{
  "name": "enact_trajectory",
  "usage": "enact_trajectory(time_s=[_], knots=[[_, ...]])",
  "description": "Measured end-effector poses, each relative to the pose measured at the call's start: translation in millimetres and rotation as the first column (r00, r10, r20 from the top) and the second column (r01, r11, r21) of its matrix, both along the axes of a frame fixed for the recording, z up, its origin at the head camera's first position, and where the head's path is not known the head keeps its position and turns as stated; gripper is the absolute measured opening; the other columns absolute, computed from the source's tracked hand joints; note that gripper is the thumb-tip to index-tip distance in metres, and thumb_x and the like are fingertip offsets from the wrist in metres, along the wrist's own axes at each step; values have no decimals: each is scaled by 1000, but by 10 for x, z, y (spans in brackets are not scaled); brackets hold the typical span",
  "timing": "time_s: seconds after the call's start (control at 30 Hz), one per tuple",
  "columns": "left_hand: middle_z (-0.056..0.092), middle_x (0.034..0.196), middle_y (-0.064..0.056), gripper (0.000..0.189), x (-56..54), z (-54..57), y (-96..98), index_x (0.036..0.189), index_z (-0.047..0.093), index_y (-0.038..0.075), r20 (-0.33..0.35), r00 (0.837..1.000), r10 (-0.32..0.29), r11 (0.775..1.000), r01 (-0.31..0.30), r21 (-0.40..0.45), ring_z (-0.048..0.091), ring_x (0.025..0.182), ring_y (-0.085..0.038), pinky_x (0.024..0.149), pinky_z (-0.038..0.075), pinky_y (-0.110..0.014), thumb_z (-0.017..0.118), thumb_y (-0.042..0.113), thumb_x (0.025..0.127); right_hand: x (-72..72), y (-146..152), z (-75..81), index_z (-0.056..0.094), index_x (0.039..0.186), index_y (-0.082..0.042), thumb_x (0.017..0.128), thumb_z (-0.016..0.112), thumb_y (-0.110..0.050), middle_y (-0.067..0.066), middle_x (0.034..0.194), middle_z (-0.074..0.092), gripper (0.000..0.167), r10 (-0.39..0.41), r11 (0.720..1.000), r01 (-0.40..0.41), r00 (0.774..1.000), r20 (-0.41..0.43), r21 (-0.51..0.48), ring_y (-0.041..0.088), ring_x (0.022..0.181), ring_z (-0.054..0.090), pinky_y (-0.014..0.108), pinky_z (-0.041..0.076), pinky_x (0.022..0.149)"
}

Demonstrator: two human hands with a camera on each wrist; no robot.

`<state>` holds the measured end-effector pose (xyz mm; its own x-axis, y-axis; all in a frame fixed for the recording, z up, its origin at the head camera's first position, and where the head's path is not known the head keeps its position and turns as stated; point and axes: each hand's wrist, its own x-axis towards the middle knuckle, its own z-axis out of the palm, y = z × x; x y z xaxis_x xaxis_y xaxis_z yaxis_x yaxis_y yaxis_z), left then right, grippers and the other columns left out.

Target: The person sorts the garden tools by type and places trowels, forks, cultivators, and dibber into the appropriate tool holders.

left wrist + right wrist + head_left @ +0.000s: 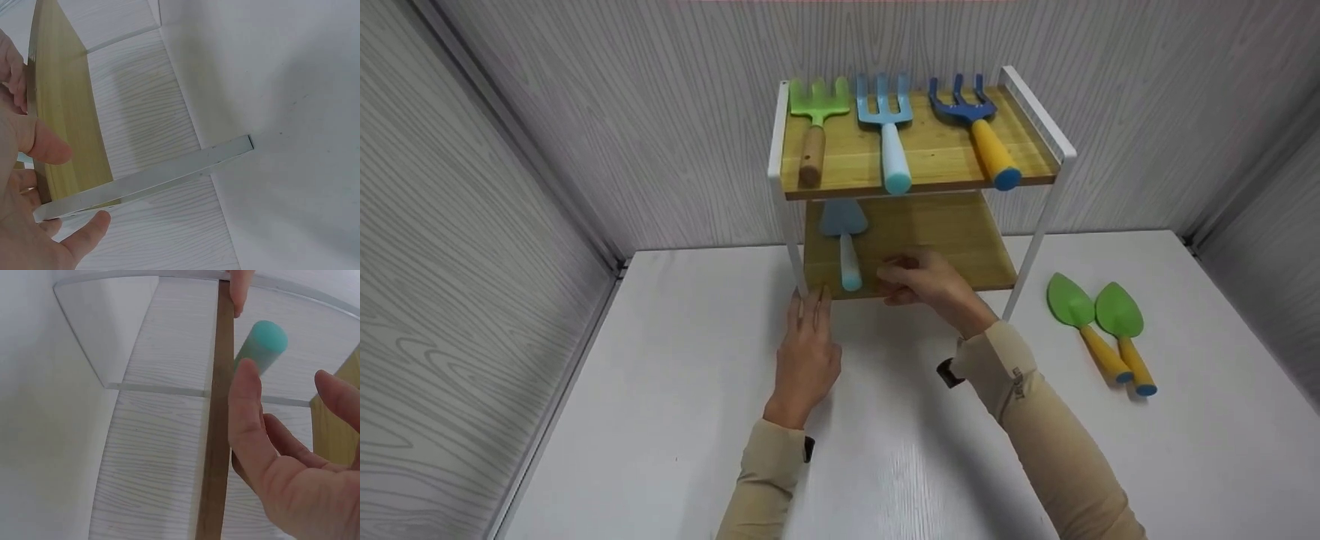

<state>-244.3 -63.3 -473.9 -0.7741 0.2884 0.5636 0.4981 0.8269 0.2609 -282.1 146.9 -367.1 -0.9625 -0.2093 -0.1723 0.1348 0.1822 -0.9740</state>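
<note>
A light blue trowel (849, 262) lies on the lower wooden shelf (937, 225), its handle towards the front edge. My left hand (808, 360) touches the shelf's front left corner by the white leg with extended fingers. Close up, its thumb and fingers are spread around that corner. To the right of the trowel, my slightly blurred right hand (926, 281) is at the shelf's front edge, fingers bent. In the right wrist view its thumb and index fingertip are apart, near the trowel's turquoise handle end (271, 336). No tool shows between them.
The upper shelf (930, 161) bears a green hand fork (814, 150), a light blue fork (891, 142) and a dark blue fork with a yellow handle (994, 150). Two green trowels with yellow handles, one on the left (1072, 307), one beside it (1121, 315), lie on the white table right of the rack.
</note>
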Motion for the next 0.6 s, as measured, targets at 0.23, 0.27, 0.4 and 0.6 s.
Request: enact_trajectory(time_s=[0.23, 0.27, 0.4, 0.6], knots=[[42, 148, -23, 66, 10, 9, 8, 149, 39, -8, 20, 999, -27, 998, 26, 57, 31, 143, -45, 83, 59, -41, 63, -9, 88, 51, 227, 7, 42, 142, 10, 101, 60, -16, 25, 130, 53, 52, 17, 997, -18, 1000, -15, -80, 33, 104, 64, 42, 57, 90], [42, 149, -23, 67, 11, 6, 9, 150, 39, -8, 23, 999, -27, 998, 25, 58, 31, 143, -45, 83, 59, -41, 64, -8, 88, 63, 252, 9, 41, 143, 10, 100, 60, -16, 25, 133, 51, 53, 22, 996, -23, 1000, -10, -84, 34, 106, 63, 43, 57, 90], [42, 149, -22, 68, 10, 7, 17, 149, 40, -7, 14, 1000, -25, 998, 25, 60, 31, 142, -44, 81, 59, -41, 66, -8, 87, 133, 344, 14, 41, 144, 9, 100, 61, -18, 25, 137, 48, 55, 41, 996, -41, 999, -3, -81, 36, 113, 61, 46, 57, 90], [41, 149, -22, 69, 1, 12, 16, 150, 39, -7, 15, 1000, -20, 999, 20, 49, 32, 141, -44, 84, 58, -41, 68, -8, 87, 221, 477, 18, 42, 143, 8, 101, 61, -17, 24, 139, 49, 52, 39, 997, -40, 999, -9, -64, 34, 112, 64, 46, 58, 86]])
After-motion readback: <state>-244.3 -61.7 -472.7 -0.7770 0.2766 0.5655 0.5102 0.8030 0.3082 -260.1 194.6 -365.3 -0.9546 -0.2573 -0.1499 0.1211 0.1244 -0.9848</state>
